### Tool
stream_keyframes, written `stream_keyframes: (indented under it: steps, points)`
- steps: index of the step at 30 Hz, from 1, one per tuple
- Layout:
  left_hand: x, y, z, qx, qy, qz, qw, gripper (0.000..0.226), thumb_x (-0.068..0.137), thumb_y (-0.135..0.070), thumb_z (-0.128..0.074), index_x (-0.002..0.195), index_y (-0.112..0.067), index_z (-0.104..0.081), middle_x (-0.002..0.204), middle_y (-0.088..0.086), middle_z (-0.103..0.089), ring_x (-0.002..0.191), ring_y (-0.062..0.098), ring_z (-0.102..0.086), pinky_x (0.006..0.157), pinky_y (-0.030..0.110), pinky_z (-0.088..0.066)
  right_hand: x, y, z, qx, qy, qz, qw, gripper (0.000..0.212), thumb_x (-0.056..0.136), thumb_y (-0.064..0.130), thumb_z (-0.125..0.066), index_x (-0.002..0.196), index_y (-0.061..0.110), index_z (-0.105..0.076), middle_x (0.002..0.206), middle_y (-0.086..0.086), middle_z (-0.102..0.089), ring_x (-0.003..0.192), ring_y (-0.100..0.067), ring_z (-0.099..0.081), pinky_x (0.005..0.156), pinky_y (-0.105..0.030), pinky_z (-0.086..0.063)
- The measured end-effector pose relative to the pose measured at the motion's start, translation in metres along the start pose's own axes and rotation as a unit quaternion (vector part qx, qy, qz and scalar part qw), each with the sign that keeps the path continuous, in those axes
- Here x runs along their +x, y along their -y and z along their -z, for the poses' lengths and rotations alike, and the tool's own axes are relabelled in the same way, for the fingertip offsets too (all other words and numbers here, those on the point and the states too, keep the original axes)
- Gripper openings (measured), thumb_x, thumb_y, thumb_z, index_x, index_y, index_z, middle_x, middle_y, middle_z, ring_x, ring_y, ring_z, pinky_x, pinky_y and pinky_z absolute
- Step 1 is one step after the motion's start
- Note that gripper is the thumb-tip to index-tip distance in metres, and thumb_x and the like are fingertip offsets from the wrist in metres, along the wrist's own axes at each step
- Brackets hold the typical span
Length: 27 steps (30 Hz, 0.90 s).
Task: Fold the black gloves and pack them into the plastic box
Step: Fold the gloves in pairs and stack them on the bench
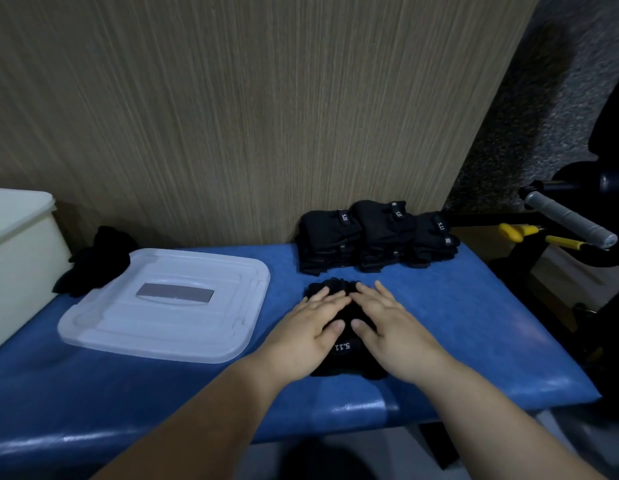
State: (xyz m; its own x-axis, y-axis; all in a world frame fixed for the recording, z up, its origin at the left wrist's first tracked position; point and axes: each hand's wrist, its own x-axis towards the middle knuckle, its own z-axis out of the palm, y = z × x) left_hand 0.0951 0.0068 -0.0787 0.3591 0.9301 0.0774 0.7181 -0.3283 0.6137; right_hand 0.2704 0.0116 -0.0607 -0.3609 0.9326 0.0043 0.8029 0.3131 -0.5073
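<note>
A black glove [346, 358] with white "5.11" lettering lies flat on the blue padded bench [457, 327]. My left hand [313, 323] and my right hand [391, 323] press on it side by side, fingers straight and pointing away from me. Behind the glove, stacks of folded black gloves [373, 235] stand against the wall. A loose heap of black gloves [96, 263] lies at the back left. The white plastic box [17, 258] stands at the far left, its inside hidden.
A translucent lid [169, 303] with a grey label lies on the bench left of my hands. A wood-grain wall panel rises behind the bench. Off the right edge stand a grey padded handle [571, 220] and yellow-handled tools [519, 232].
</note>
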Motion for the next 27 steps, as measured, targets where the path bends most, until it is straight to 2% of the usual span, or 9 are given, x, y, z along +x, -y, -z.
stream_keyframes:
  steps: [3, 9, 16, 19, 21, 23, 25, 27]
  points:
    - [-0.002, 0.004, -0.004, 0.09, 0.069, 0.02, 0.993, 0.051, 0.104, -0.037, -0.028, 0.152, -0.031, -0.014, 0.159, -0.017, -0.009, 0.145, 0.0, 0.006, 0.12, 0.03, 0.003, -0.002, -0.006, -0.005, -0.038, 0.072, -0.003, 0.997, 0.054, 0.104, 0.037, -0.029, 0.154, 0.026, -0.013, 0.161, 0.014, -0.001, 0.145, -0.003, 0.014, 0.12, -0.03, 0.003]
    - [-0.005, 0.004, -0.005, 0.143, 0.084, 0.047, 0.985, 0.053, 0.103, -0.043, -0.02, 0.153, -0.032, -0.005, 0.159, -0.02, 0.004, 0.144, -0.001, 0.014, 0.119, 0.032, 0.01, -0.004, -0.012, -0.01, -0.101, 0.107, -0.008, 0.989, 0.055, 0.104, 0.043, -0.02, 0.154, 0.029, -0.003, 0.159, 0.018, 0.007, 0.143, -0.004, 0.021, 0.119, -0.034, 0.012]
    - [-0.017, 0.01, -0.003, 0.139, 0.071, 0.066, 0.985, 0.054, 0.101, -0.051, -0.015, 0.152, -0.036, -0.007, 0.158, -0.021, 0.005, 0.144, -0.001, 0.012, 0.119, 0.033, 0.011, -0.004, -0.02, -0.009, -0.11, 0.104, -0.01, 0.988, 0.057, 0.101, 0.051, -0.015, 0.153, 0.033, -0.002, 0.158, 0.02, 0.009, 0.143, -0.007, 0.022, 0.12, -0.036, 0.012]
    - [-0.023, 0.016, -0.003, 0.09, 0.031, 0.061, 0.994, 0.05, 0.102, -0.046, -0.02, 0.151, -0.035, -0.019, 0.158, -0.019, -0.007, 0.145, 0.0, 0.003, 0.12, 0.03, 0.005, -0.005, -0.023, -0.006, -0.104, 0.079, -0.011, 0.991, 0.056, 0.101, 0.051, -0.017, 0.153, 0.033, -0.01, 0.159, 0.019, 0.004, 0.145, -0.006, 0.019, 0.12, -0.036, 0.008]
    - [-0.028, 0.02, -0.002, 0.028, -0.029, 0.052, 0.998, 0.045, 0.103, -0.037, -0.028, 0.147, -0.032, -0.032, 0.155, -0.018, -0.023, 0.144, -0.002, -0.009, 0.12, 0.027, -0.006, -0.003, -0.027, -0.001, -0.085, 0.039, -0.005, 0.996, 0.052, 0.102, 0.047, -0.027, 0.151, 0.032, -0.023, 0.159, 0.018, -0.005, 0.146, -0.006, 0.012, 0.121, -0.036, 0.0]
    - [-0.033, 0.026, 0.0, -0.006, -0.078, 0.03, 0.996, 0.041, 0.102, -0.02, -0.038, 0.14, -0.033, -0.043, 0.147, -0.022, -0.034, 0.139, -0.006, -0.019, 0.118, 0.022, -0.015, -0.001, -0.033, 0.004, -0.046, -0.014, 0.023, 0.999, 0.043, 0.101, 0.037, -0.04, 0.144, 0.031, -0.041, 0.154, 0.018, -0.024, 0.147, -0.006, -0.006, 0.119, -0.031, -0.014]
    - [-0.036, 0.029, 0.002, -0.006, -0.083, -0.008, 0.996, 0.063, 0.089, 0.003, -0.043, 0.132, -0.043, -0.045, 0.139, -0.031, -0.036, 0.133, -0.012, -0.021, 0.114, 0.014, -0.016, -0.001, -0.037, 0.009, 0.031, -0.041, 0.056, 0.997, 0.032, 0.097, 0.02, -0.052, 0.125, 0.034, -0.058, 0.135, 0.024, -0.045, 0.136, -0.005, -0.034, 0.11, -0.019, -0.027]
    - [-0.036, 0.03, 0.004, -0.001, -0.057, -0.024, 0.998, 0.082, 0.073, 0.009, -0.042, 0.128, -0.052, -0.039, 0.137, -0.035, -0.034, 0.134, -0.012, -0.019, 0.111, 0.009, -0.014, -0.003, -0.038, 0.013, 0.086, -0.024, 0.076, 0.993, 0.046, 0.09, 0.0, -0.057, 0.105, 0.042, -0.062, 0.12, 0.028, -0.05, 0.121, -0.002, -0.047, 0.102, -0.012, -0.035]
